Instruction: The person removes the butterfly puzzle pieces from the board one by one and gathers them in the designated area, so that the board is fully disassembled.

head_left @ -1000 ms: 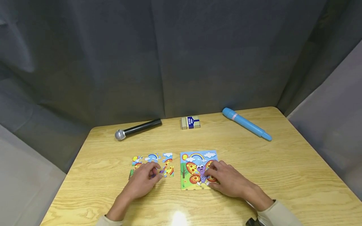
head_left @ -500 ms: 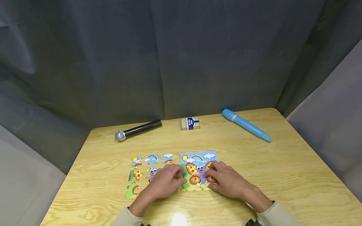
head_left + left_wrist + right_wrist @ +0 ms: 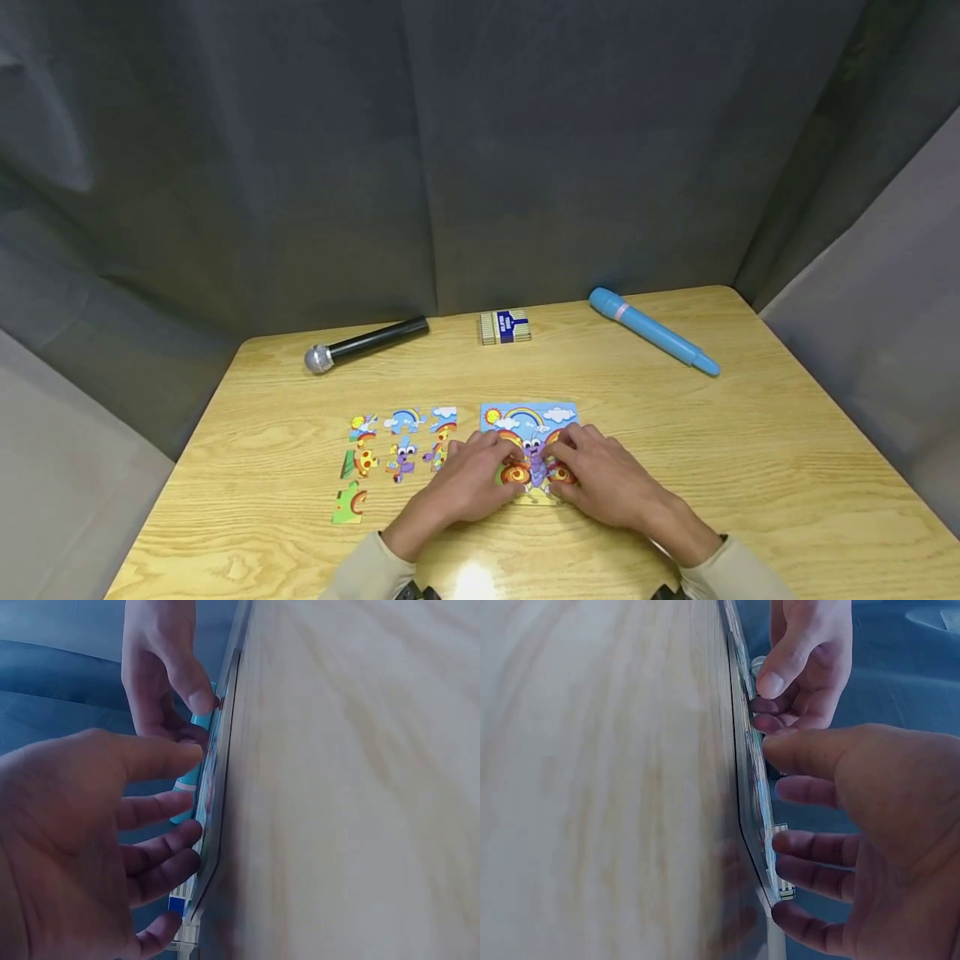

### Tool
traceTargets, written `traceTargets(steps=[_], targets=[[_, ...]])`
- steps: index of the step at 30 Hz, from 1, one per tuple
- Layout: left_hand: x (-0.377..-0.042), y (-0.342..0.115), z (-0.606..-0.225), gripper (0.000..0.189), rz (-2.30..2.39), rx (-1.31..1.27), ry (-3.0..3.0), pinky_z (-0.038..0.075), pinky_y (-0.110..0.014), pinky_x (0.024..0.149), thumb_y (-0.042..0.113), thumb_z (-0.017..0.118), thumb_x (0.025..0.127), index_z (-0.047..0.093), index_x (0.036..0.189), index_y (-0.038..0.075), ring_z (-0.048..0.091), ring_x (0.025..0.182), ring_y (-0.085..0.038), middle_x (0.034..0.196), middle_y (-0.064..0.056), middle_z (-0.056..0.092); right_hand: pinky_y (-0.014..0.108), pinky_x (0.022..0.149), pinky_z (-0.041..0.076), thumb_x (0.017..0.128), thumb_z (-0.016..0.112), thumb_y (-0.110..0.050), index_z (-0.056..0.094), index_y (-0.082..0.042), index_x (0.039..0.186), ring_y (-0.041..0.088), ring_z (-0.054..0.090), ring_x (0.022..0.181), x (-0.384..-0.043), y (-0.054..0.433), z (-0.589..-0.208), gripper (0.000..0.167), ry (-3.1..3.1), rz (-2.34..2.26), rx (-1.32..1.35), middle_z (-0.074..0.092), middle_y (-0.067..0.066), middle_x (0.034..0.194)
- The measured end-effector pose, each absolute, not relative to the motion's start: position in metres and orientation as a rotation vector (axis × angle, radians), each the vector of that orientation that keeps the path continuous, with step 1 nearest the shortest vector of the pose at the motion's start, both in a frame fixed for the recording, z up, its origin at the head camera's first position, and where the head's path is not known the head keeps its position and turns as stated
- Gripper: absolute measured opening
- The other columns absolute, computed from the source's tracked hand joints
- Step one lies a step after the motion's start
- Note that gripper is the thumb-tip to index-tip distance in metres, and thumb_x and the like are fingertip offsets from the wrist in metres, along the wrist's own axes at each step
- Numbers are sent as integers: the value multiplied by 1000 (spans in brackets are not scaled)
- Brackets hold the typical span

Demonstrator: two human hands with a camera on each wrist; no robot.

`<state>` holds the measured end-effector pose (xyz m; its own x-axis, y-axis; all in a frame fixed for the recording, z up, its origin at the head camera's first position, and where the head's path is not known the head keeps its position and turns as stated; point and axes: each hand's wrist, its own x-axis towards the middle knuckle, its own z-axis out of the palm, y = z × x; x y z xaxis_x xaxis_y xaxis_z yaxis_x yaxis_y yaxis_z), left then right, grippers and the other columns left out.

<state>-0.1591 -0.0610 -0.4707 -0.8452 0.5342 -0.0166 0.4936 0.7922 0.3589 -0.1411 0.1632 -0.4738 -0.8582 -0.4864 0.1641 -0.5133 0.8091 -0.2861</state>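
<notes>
A square butterfly puzzle board (image 3: pixel 558 412) lies flat on the wooden table, its lower half partly covered by both hands. My left hand (image 3: pixel 480 479) is over its left part, fingertips right at the printed surface; in the left wrist view its fingers (image 3: pixel 161 851) are spread and gently bent. Mirroring it, my right hand (image 3: pixel 603 475) rests its fingertips over the right wing of the picture. The right wrist view shows its fingers (image 3: pixel 817 851) apart, with no object visible between them. The butterfly's purple body shows between the two hands.
Left of the board lie several loose puzzle pieces (image 3: pixel 405 457) in rows, including a green corner piece (image 3: pixel 348 503). Along the back are a black microphone (image 3: pixel 378 340), a box of sticks (image 3: pixel 506 327) and a blue stick-shaped toy (image 3: pixel 652 331). Dark cloth (image 3: pixel 337 167) hangs behind the table.
My left hand has moved right, from over the loose pieces to the board, uncovering the left pieces. My right hand has stayed at the board's right side.
</notes>
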Motion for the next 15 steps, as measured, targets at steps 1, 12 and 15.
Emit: traceTargets(steps=[1, 12, 15], targets=[[-159, -60, -471, 37, 514, 812, 2859, 30, -30, 77, 44, 69, 83, 64, 115, 25, 49, 98, -9, 108, 9, 58, 34, 73, 41, 84, 73, -38, 67, -23, 113, 13, 49, 95, -141, 163, -474, 33, -2913, 493, 781, 55, -6, 107], [-158, -53, -472, 33, 456, 746, 2877, 31, -32, 78, 46, 72, 78, 65, 106, 28, 46, 95, -10, 103, 11, 55, 32, 64, 36, 80, 76, -35, 69, -24, 95, 13, 45, 86, -145, 171, -471, 20, -2980, 432, 561, 49, -6, 93], [-157, -52, -472, 33, 467, 722, 2884, 30, -33, 78, 45, 72, 77, 64, 103, 27, 45, 93, -10, 101, 11, 54, 32, 65, 37, 79, 76, -34, 68, -24, 94, 13, 46, 85, -145, 172, -471, 19, -2999, 429, 557, 50, -5, 93]])
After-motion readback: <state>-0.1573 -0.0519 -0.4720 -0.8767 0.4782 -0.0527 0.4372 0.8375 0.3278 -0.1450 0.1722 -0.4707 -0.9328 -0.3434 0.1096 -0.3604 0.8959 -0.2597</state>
